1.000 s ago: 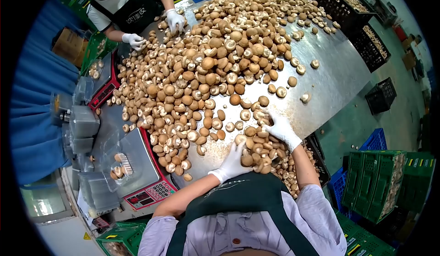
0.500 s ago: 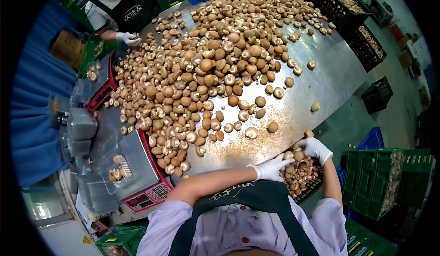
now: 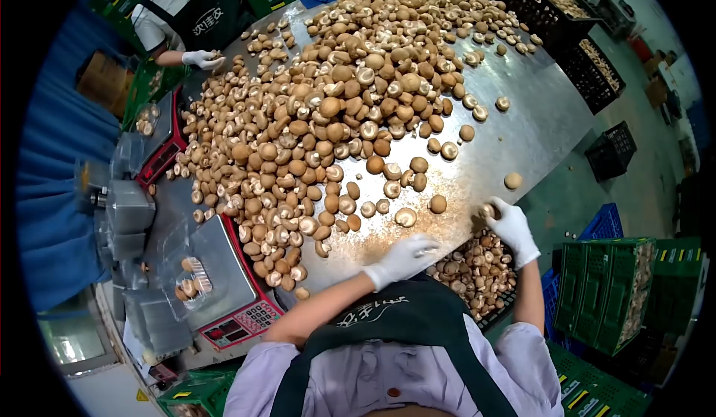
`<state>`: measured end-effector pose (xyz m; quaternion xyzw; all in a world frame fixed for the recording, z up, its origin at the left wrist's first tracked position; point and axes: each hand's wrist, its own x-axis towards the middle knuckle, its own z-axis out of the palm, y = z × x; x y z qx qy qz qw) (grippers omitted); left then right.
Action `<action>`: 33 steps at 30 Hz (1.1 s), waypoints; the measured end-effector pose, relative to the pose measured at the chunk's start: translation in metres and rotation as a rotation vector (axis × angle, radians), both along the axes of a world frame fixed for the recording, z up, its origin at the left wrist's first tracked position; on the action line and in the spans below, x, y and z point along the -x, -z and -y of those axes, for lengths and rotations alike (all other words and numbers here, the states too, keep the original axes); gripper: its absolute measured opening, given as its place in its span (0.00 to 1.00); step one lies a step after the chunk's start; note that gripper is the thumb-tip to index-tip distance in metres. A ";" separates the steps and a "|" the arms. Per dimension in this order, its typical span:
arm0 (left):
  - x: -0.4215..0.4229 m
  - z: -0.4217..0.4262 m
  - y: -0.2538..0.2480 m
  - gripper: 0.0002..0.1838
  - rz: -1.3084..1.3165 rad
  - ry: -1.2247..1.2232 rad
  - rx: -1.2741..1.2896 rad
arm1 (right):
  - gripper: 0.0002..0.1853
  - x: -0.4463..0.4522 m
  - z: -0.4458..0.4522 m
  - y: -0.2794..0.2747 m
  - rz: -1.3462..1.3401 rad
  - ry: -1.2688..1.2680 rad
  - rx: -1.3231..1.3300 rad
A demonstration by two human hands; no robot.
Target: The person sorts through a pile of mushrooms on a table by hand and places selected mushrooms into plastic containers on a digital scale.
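My left hand (image 3: 403,259), in a white glove, is over the near edge of the metal table (image 3: 548,130), its fingers stretched out and no mushroom visible in them. At the table's right corner, my gloved right hand (image 3: 514,232) pinches a brown mushroom (image 3: 488,211) between thumb and fingers. Just below both hands is a black crate (image 3: 498,315) filled with small mushrooms (image 3: 477,271). Closest to my hands on the tabletop are a few loose mushrooms, among them a round brown one (image 3: 438,204) and a pale one (image 3: 513,180).
A large mushroom heap (image 3: 335,104) covers the table's middle. On the left are a red-framed scale (image 3: 231,268) holding a clear tray of mushrooms (image 3: 192,286), and stacked plastic trays (image 3: 130,208). A co-worker (image 3: 190,14) stands far left. Green crates (image 3: 600,290) are stacked at right.
My left hand has left the crate and moved left over the table edge. My right hand has shifted slightly up and left, holding a mushroom at the table corner.
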<state>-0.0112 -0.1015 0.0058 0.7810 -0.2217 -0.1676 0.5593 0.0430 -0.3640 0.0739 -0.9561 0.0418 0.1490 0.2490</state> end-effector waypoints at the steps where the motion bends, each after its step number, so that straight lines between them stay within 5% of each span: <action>1: 0.001 -0.016 -0.005 0.12 -0.011 -0.097 -0.006 | 0.19 -0.005 -0.012 0.007 0.051 0.034 -0.043; 3: 0.006 -0.046 -0.002 0.13 -0.015 -0.241 -0.101 | 0.22 -0.012 -0.036 0.029 0.288 -0.103 -0.107; 5: 0.014 -0.073 -0.002 0.12 -0.060 -0.366 -0.100 | 0.23 -0.016 -0.071 0.036 0.225 -0.224 -0.157; 7: 0.036 -0.100 0.012 0.11 0.078 -0.535 -0.146 | 0.21 -0.010 -0.108 0.068 0.385 -0.351 -0.004; 10: 0.054 -0.109 0.010 0.11 -0.177 -0.624 -0.075 | 0.16 -0.005 -0.119 0.087 0.394 -0.257 -0.050; 16: 0.058 -0.100 -0.004 0.21 -0.842 -0.612 0.538 | 0.20 0.014 -0.128 0.049 0.318 -0.185 -0.406; 18: 0.052 -0.095 -0.019 0.28 -1.014 -0.478 0.897 | 0.26 0.022 -0.144 0.026 0.232 -0.400 -0.455; 21: 0.044 -0.098 0.012 0.28 -1.136 -0.351 1.079 | 0.35 0.030 -0.169 0.013 0.118 -0.741 -0.452; 25: 0.054 -0.109 0.021 0.23 -1.134 -0.629 0.787 | 0.24 0.005 -0.178 0.022 0.276 -0.494 -0.375; 27: 0.065 -0.119 0.016 0.19 -1.181 -0.674 0.840 | 0.19 -0.020 -0.174 0.024 0.317 -0.312 -0.347; 29: 0.076 -0.126 0.005 0.16 -0.826 -0.563 0.648 | 0.19 -0.051 -0.169 0.036 0.362 -0.256 -0.131; 30: 0.072 -0.130 0.004 0.13 -1.102 -0.663 0.962 | 0.19 -0.065 -0.170 0.041 0.484 -0.300 -0.112; 33: 0.071 -0.133 0.013 0.10 -1.074 -0.676 1.038 | 0.18 -0.090 -0.178 0.067 0.545 -0.375 0.010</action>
